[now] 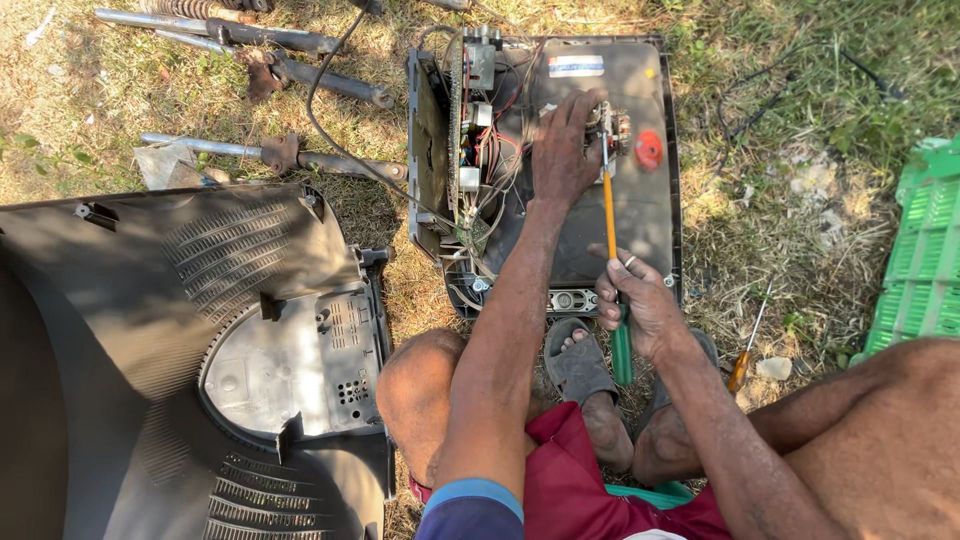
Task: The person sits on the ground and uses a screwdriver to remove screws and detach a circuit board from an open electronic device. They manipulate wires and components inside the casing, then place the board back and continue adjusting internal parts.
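Note:
An opened television chassis point(640, 215) lies on the grass with its tube back, wires and an upright circuit board point(460, 130) exposed. My left hand point(562, 148) rests on the tube's neck assembly at the middle of the set, fingers closed around the part. My right hand point(640, 305) grips a long screwdriver point(611, 215) with an orange shaft and green handle; its tip points up at the neck assembly beside my left fingers. A red cap point(649, 148) sits on the tube just right of the tip.
The detached grey plastic back cover point(250, 340) fills the lower left. Metal rods and pipes point(290, 70) lie on the grass at top left. A second small screwdriver point(748, 345) lies right of the set. A green plastic crate point(920, 250) stands at the right edge. My sandalled feet point(590, 385) sit below the chassis.

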The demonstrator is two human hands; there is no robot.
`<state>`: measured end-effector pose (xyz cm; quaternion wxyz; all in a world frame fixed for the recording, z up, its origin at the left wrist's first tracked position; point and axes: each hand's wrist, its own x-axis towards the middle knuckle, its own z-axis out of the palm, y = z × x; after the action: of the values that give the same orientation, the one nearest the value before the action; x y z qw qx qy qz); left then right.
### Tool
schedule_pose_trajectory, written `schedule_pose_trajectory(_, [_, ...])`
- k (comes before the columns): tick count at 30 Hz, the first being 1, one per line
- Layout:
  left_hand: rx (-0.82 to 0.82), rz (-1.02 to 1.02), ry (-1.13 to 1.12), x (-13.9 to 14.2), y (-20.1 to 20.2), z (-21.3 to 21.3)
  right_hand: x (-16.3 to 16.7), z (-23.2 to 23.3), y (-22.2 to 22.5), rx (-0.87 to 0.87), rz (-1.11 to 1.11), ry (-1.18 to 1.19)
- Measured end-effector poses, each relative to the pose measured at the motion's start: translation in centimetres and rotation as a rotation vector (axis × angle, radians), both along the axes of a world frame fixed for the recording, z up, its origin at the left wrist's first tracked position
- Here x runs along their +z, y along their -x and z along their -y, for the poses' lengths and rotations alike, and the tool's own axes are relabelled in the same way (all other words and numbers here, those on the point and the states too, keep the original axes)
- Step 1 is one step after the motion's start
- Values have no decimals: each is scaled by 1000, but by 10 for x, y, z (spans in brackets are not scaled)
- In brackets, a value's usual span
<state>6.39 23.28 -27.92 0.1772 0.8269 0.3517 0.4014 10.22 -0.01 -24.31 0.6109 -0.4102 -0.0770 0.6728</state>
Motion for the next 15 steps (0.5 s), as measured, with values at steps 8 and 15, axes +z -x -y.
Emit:
schedule_pose_trajectory(8, [162, 188, 143, 11, 3, 48, 8, -3, 8, -106, 241, 169])
schedule_pose_trajectory(15, [103, 66, 859, 5, 4, 81, 12, 0, 28, -183, 244, 163])
